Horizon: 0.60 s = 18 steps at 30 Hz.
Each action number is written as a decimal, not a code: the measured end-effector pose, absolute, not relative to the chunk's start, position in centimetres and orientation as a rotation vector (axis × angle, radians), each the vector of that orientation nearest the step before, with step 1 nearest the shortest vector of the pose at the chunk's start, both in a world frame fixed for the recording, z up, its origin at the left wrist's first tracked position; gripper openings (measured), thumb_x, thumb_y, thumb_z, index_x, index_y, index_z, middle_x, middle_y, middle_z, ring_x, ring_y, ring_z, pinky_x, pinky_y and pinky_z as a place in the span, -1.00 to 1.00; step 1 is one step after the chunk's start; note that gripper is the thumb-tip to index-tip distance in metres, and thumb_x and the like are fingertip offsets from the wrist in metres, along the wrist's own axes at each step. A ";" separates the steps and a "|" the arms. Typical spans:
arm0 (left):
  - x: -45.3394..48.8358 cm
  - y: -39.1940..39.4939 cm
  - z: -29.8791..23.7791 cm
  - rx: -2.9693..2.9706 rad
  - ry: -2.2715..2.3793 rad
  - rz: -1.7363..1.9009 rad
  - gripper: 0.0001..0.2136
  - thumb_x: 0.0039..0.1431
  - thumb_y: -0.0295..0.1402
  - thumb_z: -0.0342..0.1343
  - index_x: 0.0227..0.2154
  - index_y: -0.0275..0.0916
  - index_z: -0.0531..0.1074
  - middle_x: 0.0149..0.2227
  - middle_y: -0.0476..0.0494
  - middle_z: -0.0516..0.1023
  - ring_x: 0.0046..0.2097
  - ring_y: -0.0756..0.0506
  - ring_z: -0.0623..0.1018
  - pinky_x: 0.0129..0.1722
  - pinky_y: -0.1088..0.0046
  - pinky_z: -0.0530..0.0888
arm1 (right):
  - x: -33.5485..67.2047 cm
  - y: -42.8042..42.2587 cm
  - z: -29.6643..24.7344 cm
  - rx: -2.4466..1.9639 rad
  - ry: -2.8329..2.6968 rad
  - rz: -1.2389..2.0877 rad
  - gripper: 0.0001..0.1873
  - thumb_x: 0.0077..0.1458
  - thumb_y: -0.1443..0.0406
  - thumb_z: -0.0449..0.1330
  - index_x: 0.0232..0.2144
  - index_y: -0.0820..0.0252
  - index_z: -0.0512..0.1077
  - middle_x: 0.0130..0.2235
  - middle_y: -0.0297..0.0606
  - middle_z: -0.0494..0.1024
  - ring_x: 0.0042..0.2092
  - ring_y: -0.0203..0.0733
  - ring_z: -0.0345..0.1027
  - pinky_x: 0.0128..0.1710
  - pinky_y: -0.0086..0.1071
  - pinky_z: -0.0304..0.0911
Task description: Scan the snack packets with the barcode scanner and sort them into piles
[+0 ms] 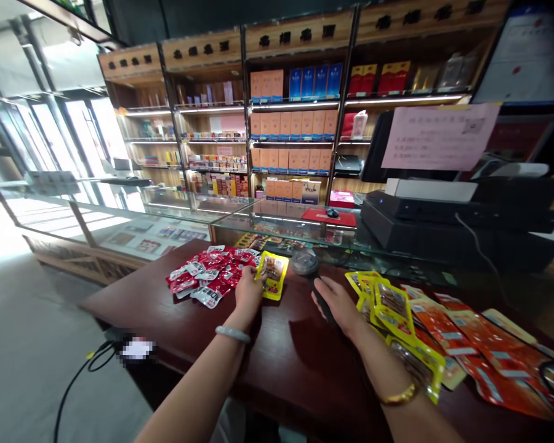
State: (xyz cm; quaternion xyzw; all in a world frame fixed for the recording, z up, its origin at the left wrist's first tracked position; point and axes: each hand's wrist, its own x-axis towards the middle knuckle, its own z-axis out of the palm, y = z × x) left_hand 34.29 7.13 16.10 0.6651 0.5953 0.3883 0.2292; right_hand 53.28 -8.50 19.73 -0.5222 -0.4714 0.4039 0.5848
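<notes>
My left hand [249, 290] pinches a yellow snack packet [272, 275] and holds it up over the dark red table [268, 351]. My right hand [337, 304] is wrapped round the handle of a black barcode scanner [307, 266], whose head points toward the yellow packet. Just left of my left hand lies a pile of small red and white snack packets [210, 274]. To the right of my right forearm, yellow packets [392, 314] and orange packets [461, 347] are spread on the table.
A glass display counter [175, 212] runs behind the table, with a black cash register and printer [447, 215] on it at the right. Wooden shelves of boxed goods [295, 123] fill the back wall. A black cable [78, 375] trails on the grey floor at the left.
</notes>
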 end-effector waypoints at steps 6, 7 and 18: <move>32.8 8.1 16.7 1.825 1.894 1.055 -0.71 0.20 -0.15 0.08 -0.08 -0.14 0.35 -0.14 -0.23 0.60 -0.05 -0.30 0.57 -0.16 0.25 0.38 | 53.5 -8.2 19.3 -1.225 -1.089 0.958 -0.56 0.09 -0.11 0.18 -0.39 0.14 0.30 -0.59 -0.50 0.34 -0.67 -0.45 0.09 -0.73 -0.59 0.00; 32.7 8.3 16.6 1.795 1.883 1.058 -0.71 0.19 -0.13 0.09 -0.09 -0.14 0.36 -0.14 -0.22 0.60 -0.06 -0.29 0.57 -0.17 0.25 0.38 | 53.5 -8.1 19.2 -1.229 -1.083 0.960 -0.55 0.08 -0.11 0.18 -0.39 0.14 0.30 -0.59 -0.50 0.34 -0.67 -0.45 0.09 -0.73 -0.59 0.00; 33.1 10.0 14.1 1.531 1.334 1.590 -0.80 0.08 -0.30 0.18 -0.24 -0.19 0.35 -0.30 -0.06 0.53 -0.23 -0.08 0.56 -0.23 0.42 0.44 | 52.6 -8.6 19.5 -1.112 -1.083 1.059 -0.57 0.11 -0.08 0.19 -0.43 0.14 0.28 -0.56 -0.46 0.36 -0.65 -0.44 0.12 -0.70 -0.57 0.00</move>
